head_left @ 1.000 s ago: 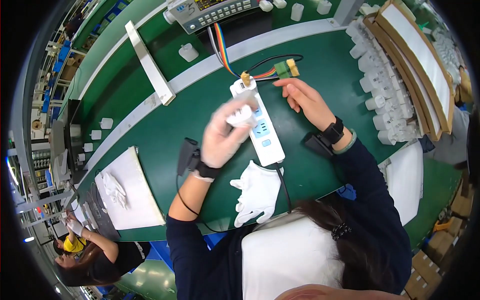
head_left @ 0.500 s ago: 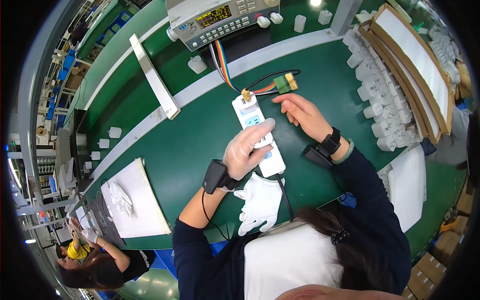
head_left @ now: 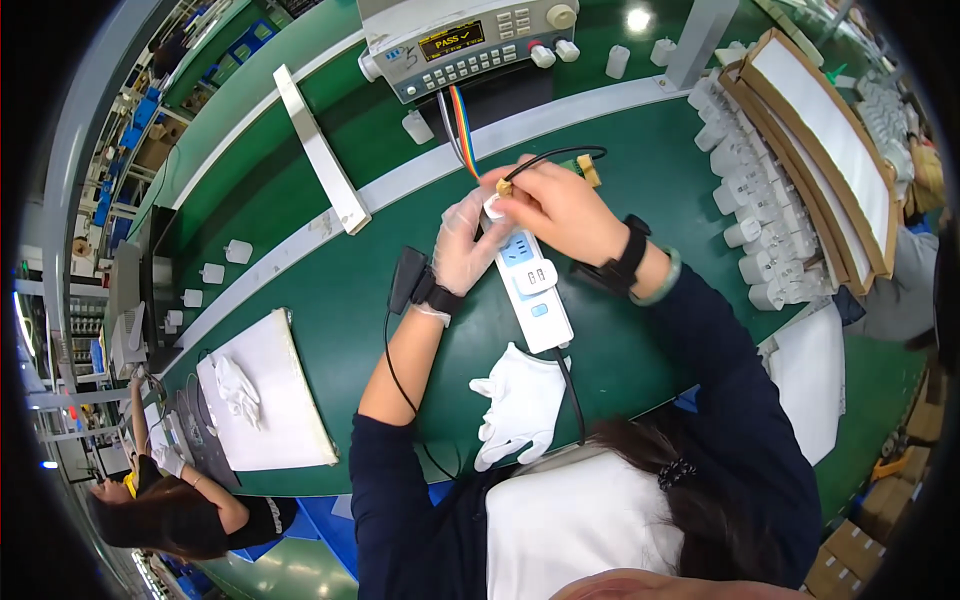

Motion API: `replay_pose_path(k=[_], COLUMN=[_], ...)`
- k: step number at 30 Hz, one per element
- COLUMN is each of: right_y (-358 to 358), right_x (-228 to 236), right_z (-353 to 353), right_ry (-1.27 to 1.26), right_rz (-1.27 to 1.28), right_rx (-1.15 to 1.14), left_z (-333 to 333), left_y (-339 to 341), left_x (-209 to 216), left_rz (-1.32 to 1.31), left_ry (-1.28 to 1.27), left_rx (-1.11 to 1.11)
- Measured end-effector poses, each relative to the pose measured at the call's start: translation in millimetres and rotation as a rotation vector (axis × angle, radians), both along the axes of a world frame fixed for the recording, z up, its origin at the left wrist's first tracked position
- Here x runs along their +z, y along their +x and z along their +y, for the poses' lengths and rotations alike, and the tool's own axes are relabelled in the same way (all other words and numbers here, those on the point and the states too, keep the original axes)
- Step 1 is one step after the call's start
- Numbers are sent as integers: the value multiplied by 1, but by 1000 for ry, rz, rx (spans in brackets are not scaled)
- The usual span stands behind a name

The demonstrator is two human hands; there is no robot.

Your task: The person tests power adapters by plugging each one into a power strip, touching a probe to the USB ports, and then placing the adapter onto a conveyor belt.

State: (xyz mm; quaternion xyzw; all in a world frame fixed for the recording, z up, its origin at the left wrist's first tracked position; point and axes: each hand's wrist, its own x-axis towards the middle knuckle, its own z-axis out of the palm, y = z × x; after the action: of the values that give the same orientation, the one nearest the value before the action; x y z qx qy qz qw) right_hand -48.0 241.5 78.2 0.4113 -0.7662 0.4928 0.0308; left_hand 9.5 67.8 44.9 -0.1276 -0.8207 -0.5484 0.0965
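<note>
A white power strip (head_left: 543, 318) lies lengthwise on the green bench in front of me. One white USB charger (head_left: 537, 277) sits plugged into its middle. At the strip's far end my left hand (head_left: 463, 245), in a thin clear glove, closes its fingers on a second small white charger (head_left: 492, 207). My bare right hand (head_left: 568, 212) comes from the right and pinches the yellow plug (head_left: 504, 187) of a black cable (head_left: 555, 153) at that charger. Fingers hide where plug and charger meet. A green connector block (head_left: 585, 168) shows partly behind my right hand.
Behind stands a grey bench test instrument (head_left: 470, 45) with a lit screen and a rainbow ribbon cable (head_left: 462, 130). A white cloth glove (head_left: 522, 410) lies nearby. Rows of white chargers (head_left: 745, 215) and cardboard trays (head_left: 815, 150) line the right. A co-worker (head_left: 170, 510) sits at far left.
My left hand has moved from the middle charger to the far one. My right hand has come in from the right to the yellow plug. The instrument's screen display has changed.
</note>
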Motion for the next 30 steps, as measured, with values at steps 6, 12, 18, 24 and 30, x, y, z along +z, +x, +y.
replay_pose_path(k=[6,12,18,24,30], right_y=[3,42,66,68,70], right_x=[40,23,13,7,4], right_z=[5,38,38,39,34], right_ry=[-510,-161,-14,49,-12], right_rz=[-124,-250,-230,-218,-235], right_rx=[33,109,61,23,90], left_z=[3,0,-3,-51,-160], left_y=[-3,-1,2,-37,-80], left_x=[-20,-12,-14,33,23], left_rz=[76,115,-55,274,-64], left_ry=[55,30,262,71,-866], left_rx=[26,30,18,328,540])
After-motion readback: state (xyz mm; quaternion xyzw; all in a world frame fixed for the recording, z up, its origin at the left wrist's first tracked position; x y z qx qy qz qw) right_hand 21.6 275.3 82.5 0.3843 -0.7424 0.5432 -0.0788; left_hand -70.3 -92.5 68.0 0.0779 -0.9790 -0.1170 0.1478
